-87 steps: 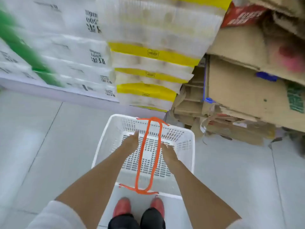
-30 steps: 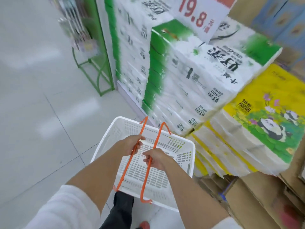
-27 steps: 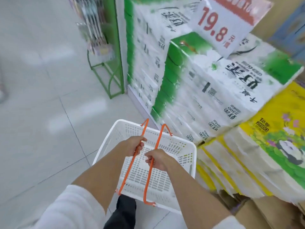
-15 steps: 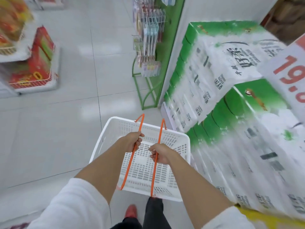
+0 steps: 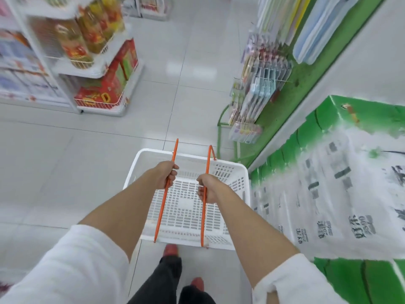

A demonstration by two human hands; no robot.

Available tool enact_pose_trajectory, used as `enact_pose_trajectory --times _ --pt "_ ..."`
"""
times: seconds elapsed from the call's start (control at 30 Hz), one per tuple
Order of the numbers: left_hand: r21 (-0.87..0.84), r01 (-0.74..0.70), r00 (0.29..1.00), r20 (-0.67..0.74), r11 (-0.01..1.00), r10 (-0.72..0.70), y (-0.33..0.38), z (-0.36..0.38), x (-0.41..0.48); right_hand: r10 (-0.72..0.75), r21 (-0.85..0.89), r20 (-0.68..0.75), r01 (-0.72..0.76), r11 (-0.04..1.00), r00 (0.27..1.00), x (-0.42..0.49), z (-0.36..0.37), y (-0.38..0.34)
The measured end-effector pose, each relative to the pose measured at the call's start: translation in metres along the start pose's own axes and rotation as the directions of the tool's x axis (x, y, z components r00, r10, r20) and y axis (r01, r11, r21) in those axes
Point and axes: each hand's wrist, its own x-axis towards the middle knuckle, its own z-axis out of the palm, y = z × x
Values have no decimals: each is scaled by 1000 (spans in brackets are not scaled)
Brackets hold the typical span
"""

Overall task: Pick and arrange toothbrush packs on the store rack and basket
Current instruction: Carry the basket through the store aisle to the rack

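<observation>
I carry an empty white plastic basket (image 5: 240, 194) in front of me, above the floor. My left hand (image 5: 164, 177) is shut on its left orange handle (image 5: 161, 208). My right hand (image 5: 207, 188) is shut on the right orange handle (image 5: 203, 218). Ahead on the right stands a green rack (image 5: 285, 99) with hanging toothbrush packs (image 5: 262, 84) on its hooks. More packs (image 5: 245, 131) sit low on the rack's front. The view is blurred by motion.
Green and white tissue bales (image 5: 333, 189) are stacked close on my right. A white shelf unit (image 5: 72, 69) with bottles and red boxes stands at the left. Pale tiled floor (image 5: 192, 73) runs ahead between them. My red shoes (image 5: 171, 249) show below the basket.
The basket was lifted from the floor by both handles. My view has swung left from cardboard and tissue bales to the aisle, and the green toothbrush rack has come closer.
</observation>
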Motion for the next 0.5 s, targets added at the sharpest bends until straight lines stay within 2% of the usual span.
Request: enact_pose_trajectory --times 0.13,0.27,0.5 --pt "-28 13 999 -42 1000 -14 54 -19 43 25 -81 29 -23 996 999 36 2 -75" --pt "-18 53 994 -90 998 -55 117 -42 77 1 -84 11 0 996 1000 58 6 -141" --pt "0 29 992 -121 1000 -28 220 -71 143 -7 -57 17 8 998 1000 108 17 -252"
